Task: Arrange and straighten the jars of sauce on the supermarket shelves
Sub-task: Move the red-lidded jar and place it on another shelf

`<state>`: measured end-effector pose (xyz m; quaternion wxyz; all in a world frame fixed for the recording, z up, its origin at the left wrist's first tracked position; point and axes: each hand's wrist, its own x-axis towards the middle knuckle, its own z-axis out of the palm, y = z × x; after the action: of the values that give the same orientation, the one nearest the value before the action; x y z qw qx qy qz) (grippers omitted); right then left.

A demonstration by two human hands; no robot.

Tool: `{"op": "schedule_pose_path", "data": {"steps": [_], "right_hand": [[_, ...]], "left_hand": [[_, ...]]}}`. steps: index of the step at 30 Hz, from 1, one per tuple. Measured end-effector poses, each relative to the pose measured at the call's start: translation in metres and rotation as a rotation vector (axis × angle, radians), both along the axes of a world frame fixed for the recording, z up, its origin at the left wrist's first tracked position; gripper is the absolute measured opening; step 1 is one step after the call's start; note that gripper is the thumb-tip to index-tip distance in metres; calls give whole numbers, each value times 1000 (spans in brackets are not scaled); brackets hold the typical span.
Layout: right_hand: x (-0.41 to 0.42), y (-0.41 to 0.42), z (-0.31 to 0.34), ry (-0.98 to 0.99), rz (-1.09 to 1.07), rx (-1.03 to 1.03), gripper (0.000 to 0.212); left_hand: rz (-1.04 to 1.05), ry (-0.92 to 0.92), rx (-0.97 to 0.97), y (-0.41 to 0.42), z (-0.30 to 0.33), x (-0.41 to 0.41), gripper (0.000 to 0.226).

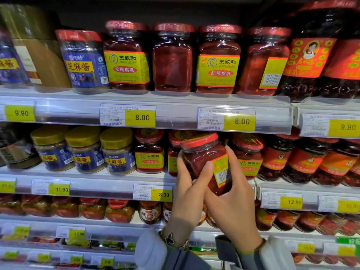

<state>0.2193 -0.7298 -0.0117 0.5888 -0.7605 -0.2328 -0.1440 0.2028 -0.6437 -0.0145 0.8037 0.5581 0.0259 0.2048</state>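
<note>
Before second shelf (109,179), both hands (190,191) around tilted jar (202,160)

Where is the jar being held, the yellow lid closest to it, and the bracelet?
held jar (202,162), head view, red glass side.
yellow lid (116,137), head view, top of cap.
bracelet (169,238), head view, dark charm at left wrist.

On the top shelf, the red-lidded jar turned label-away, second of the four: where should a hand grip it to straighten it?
Grip the turned jar round its wide body from the front, fingers on its two sides. It stands upright, close between neighbouring jars, so only front and lid are free.
</note>
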Motion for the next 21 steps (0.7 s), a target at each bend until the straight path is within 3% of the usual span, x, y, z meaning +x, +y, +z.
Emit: {"op": "schedule_pose_path", "data": {"steps": [7, 12, 17, 21], "right_hand": [[5, -13, -6, -53, 6, -25, 80], [13, -24, -8, -68, 64, 39, 68], [14, -33, -9, -57, 132, 84, 57], [17, -44, -6, -31, 168, 93, 53]], "left_hand": [[-10, 15, 97, -4, 0, -1, 63], [-32, 7, 106, -2, 2, 8, 68], [-47, -77, 25, -10, 0, 14, 53], [-41, -84, -78, -16, -2, 17, 58]]}}
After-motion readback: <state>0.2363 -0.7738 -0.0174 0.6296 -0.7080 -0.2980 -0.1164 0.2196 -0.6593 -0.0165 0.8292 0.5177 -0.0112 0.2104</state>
